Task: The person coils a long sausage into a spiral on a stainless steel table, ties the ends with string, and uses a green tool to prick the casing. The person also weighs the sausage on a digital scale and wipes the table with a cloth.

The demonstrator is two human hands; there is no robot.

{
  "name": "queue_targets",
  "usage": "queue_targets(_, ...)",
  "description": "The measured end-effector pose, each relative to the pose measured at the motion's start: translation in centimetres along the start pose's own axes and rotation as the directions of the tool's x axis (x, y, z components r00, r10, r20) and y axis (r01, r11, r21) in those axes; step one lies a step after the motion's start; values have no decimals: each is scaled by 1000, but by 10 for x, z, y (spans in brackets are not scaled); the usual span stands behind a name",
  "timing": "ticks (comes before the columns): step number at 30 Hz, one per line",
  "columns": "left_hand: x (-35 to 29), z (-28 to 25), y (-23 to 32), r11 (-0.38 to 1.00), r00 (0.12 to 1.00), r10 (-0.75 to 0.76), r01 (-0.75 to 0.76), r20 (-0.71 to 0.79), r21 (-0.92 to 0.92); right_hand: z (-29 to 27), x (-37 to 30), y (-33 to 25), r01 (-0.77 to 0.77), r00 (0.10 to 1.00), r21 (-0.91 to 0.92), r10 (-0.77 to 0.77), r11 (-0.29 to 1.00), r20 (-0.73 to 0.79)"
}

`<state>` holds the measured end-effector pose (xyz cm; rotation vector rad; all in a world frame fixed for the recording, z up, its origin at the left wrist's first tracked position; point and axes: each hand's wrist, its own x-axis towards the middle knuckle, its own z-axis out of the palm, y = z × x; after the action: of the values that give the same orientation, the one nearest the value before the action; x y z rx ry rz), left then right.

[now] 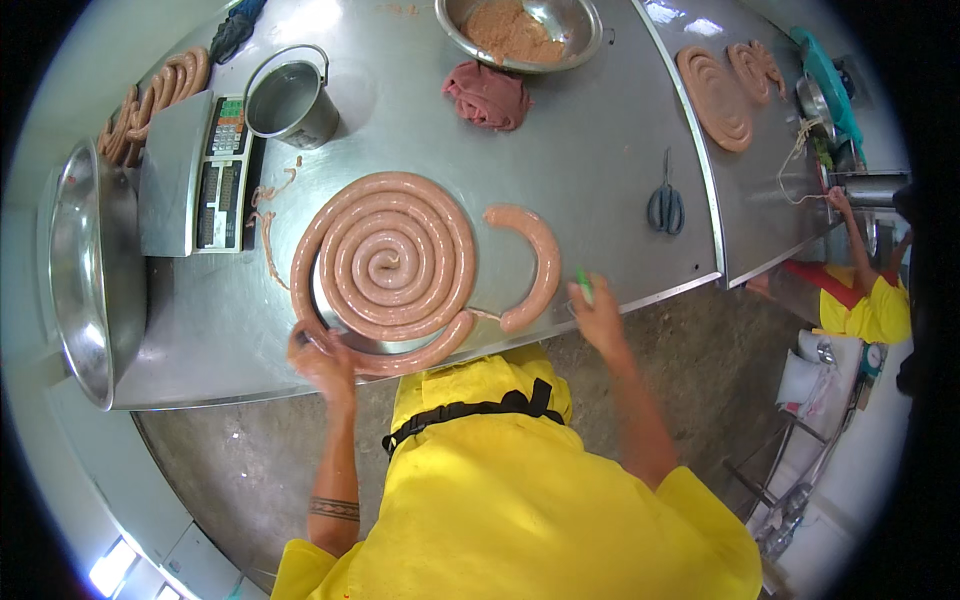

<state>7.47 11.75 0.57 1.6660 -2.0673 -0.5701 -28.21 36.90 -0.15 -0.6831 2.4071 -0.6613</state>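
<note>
A long pale pink sausage point(390, 262) lies wound in a flat spiral on the steel table in front of me. My left hand point(325, 362), slightly blurred, closes on the sausage's outer turn at the near left of the spiral. A thin twisted piece of casing joins the spiral's near right end to a short curved sausage length point(543, 262). Just right of that length, my right hand point(598, 315) is closed around a small green object point(585, 287); its lower part is hidden by the fingers, so I cannot tell its kind.
Scissors point(666, 205) lie to the right. Farther back are a metal bucket point(300, 105), a reddish cloth point(488, 97) and a bowl of minced meat point(590, 45). At left stand a scale point(170, 190) and a large steel bowl point(75, 290). A co-worker point(860, 300) works at far right.
</note>
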Motion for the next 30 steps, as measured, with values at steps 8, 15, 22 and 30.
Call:
queue_targets(8, 32, 43, -7, 347, 778, -384, 621, 498, -703, 22, 51, -90, 19, 996, -23, -21, 1000, -90)
queue_targets(15, 94, 65, 24, 418, 762, -335, 647, 554, -637, -3, 62, -56, 314, 932, 115, -283, 942, -227)
queue_targets(22, 74, 36, 8, 307, 670, -74, 720, 739, -622, -33, -88, 106, -392, 868, 309, 238, 866, 435)
queue_targets(30, 46, 19, -8, 568, 758, -42, 554, 650, -609, -50, -151, 169, -475, 842, -222, 514, 851, 167)
